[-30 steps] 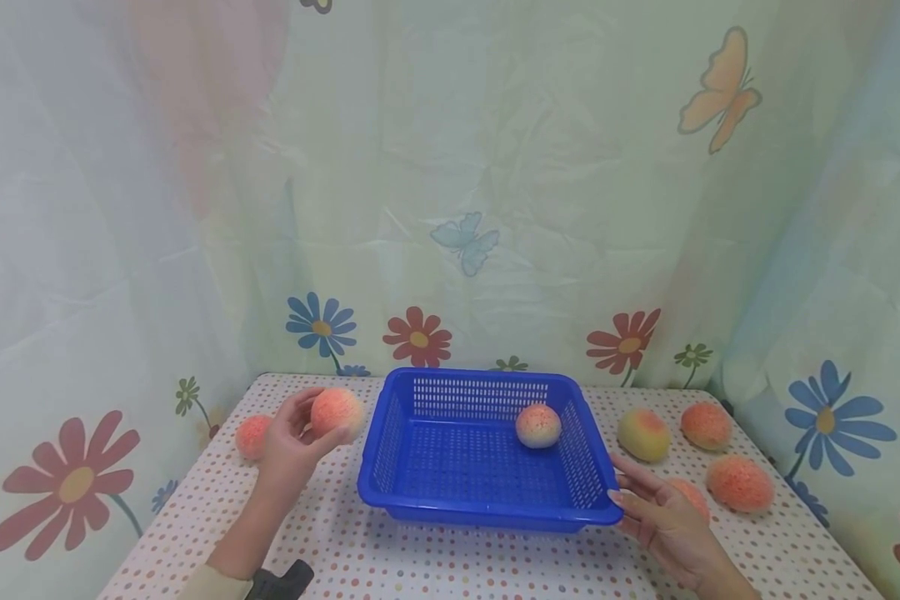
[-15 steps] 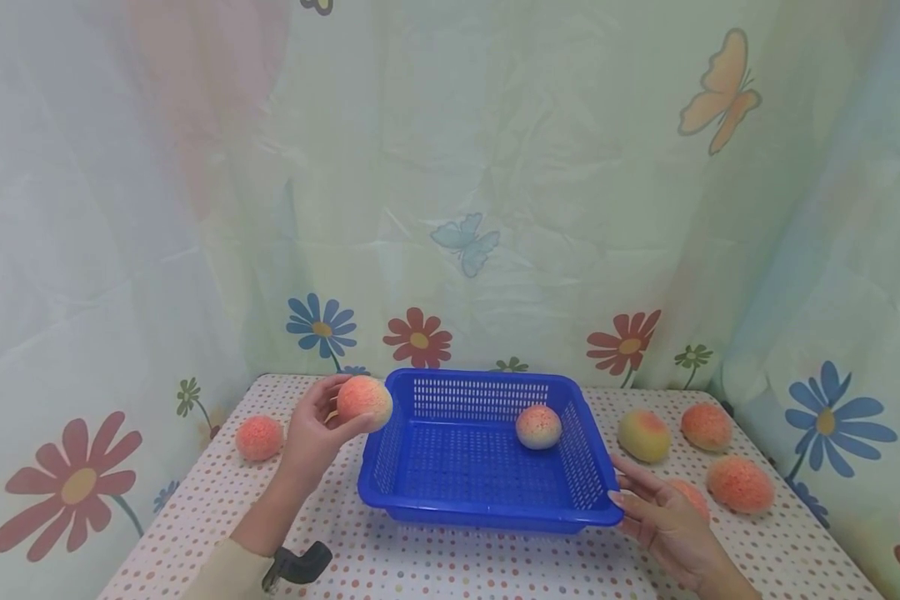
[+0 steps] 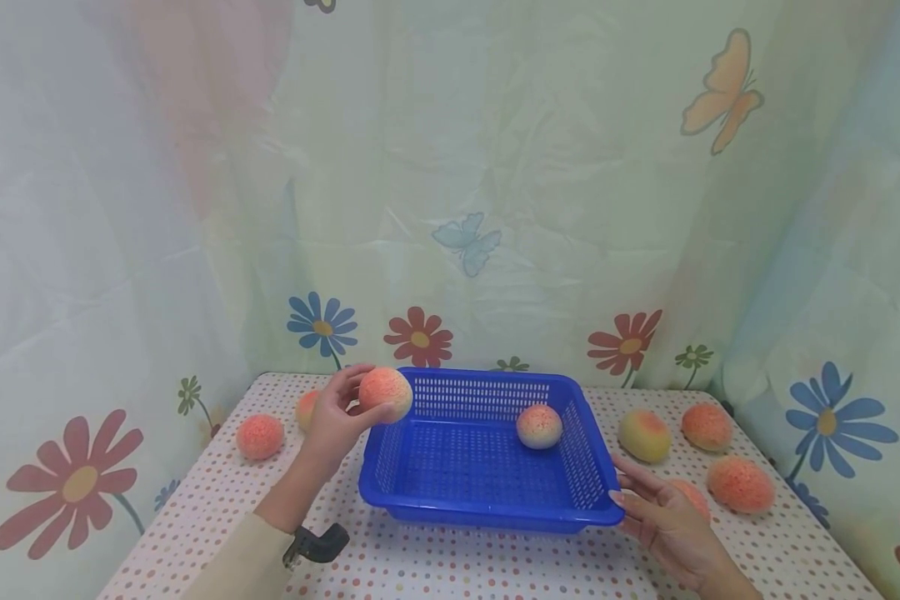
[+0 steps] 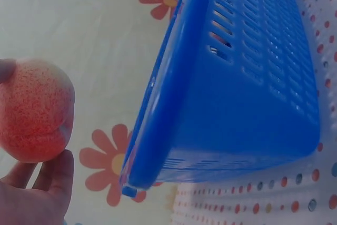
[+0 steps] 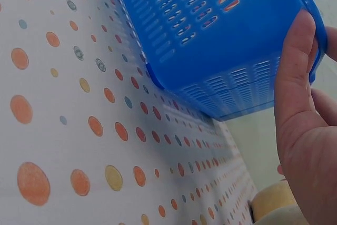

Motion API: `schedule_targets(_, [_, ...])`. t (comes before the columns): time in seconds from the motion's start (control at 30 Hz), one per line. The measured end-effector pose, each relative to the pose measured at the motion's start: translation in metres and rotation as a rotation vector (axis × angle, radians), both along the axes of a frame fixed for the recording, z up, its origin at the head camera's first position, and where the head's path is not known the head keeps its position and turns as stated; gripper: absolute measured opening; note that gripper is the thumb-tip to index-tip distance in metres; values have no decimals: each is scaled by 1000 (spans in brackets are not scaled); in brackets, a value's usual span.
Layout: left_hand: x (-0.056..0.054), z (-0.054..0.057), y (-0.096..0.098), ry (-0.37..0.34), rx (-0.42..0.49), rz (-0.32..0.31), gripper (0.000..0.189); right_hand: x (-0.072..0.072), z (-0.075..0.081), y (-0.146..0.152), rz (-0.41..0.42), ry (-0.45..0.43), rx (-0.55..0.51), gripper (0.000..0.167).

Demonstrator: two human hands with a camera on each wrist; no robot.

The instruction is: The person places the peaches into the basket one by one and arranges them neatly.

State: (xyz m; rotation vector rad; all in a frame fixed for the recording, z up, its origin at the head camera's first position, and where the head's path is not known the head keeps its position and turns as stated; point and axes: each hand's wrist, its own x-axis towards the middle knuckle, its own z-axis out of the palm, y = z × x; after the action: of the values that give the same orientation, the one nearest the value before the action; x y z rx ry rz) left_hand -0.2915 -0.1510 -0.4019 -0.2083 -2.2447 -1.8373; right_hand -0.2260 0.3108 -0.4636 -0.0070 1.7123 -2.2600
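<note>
My left hand (image 3: 340, 417) grips a peach (image 3: 386, 395), reddish on one side and pale yellow on the other, between thumb and fingers. In the head view the peach overlaps the back left corner of a blue plastic basket (image 3: 487, 510); the left wrist view shows it higher than the basket rim (image 4: 174, 82), apart from it. With thumb and fingers my right hand (image 3: 671, 525) pinches the basket's rim at the front right corner. Inside the basket, near its right wall, rests one peach (image 3: 539, 427).
Left of the basket lie a red peach (image 3: 260, 437) and another peach (image 3: 307, 408) partly behind my left hand. Several more, including a yellowish peach (image 3: 645, 435), lie to the right. One peach (image 3: 692, 497) is half hidden by my right hand. A patterned curtain (image 3: 540, 208) hangs behind the dotted table (image 3: 435, 567).
My left hand has carried the peach rightward and slightly up, from beside the basket to its left rim. A peach behind that hand has come into view. Right hand and basket stay put.
</note>
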Motion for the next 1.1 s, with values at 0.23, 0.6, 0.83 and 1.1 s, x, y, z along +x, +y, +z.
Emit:
schedule_targets(0.23, [-11, 3, 9, -2, 13, -49, 75, 0, -1, 1, 19, 11, -12, 42])
schedule_targets(0.6, [-27, 6, 23, -11, -13, -108, 71, 0, -1, 1, 18, 18, -8, 42])
schedule_targets(0.83, [-37, 6, 34, -20, -76, -94, 71, -2, -2, 2, 12, 16, 4, 41])
schedule_targets(1.1, [-54, 5, 44, -39, -75, -126, 68, -1, -3, 2, 18, 23, 10, 41])
